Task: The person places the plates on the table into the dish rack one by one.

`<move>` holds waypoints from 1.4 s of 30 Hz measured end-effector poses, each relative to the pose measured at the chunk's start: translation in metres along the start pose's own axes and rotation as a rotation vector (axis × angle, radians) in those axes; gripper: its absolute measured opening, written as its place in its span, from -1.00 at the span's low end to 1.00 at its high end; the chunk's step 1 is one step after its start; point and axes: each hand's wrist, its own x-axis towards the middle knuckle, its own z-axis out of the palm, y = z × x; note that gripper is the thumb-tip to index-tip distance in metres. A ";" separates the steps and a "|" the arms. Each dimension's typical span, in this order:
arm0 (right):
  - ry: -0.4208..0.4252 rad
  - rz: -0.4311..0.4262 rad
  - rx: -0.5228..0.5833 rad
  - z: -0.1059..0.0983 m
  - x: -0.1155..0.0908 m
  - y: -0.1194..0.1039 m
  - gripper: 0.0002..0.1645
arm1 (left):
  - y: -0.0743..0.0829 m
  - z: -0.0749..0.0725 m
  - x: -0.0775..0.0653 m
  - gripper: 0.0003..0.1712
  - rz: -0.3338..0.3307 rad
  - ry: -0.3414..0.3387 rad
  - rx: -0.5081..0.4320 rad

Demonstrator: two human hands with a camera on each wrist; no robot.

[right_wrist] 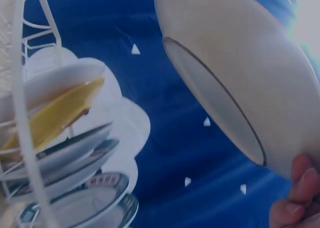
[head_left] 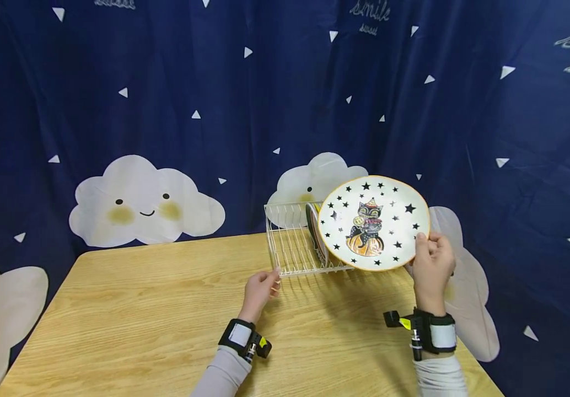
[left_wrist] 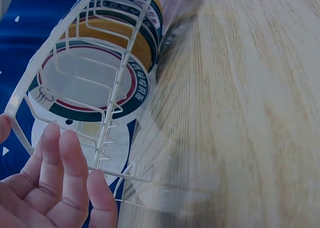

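My right hand (head_left: 433,270) pinches the right rim of an oval white plate (head_left: 374,220) printed with black stars and a cat on a pumpkin. The plate is held up with its face towards me, overlapping the right part of a white wire dish rack (head_left: 305,272) in the head view. Its pale underside with a raised foot ring (right_wrist: 240,58) shows in the right wrist view. At the rack's near left corner, my left hand (head_left: 260,291) grips the wire frame. Several plates stand in the rack, among them a green-and-red-rimmed white one (left_wrist: 77,78) and a yellow one (right_wrist: 60,113).
The rack stands towards the back of a light wooden table (head_left: 166,309). Behind the table's back edge hangs a dark blue curtain (head_left: 166,138) with white clouds and triangles. The rack's left slots hold no plates.
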 end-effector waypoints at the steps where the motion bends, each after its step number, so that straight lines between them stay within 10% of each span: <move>1: -0.006 -0.041 -0.023 0.006 0.002 -0.002 -0.81 | 0.000 0.000 0.000 -0.40 -0.006 0.000 -0.006; 25: -0.188 -0.993 -0.487 0.136 0.008 -0.028 -0.84 | 0.000 0.000 0.000 -0.39 -0.003 0.001 0.021; 42: -0.367 -1.089 -0.795 0.181 -0.013 -0.002 -0.88 | 0.001 0.000 -0.001 -0.38 -0.009 0.008 0.021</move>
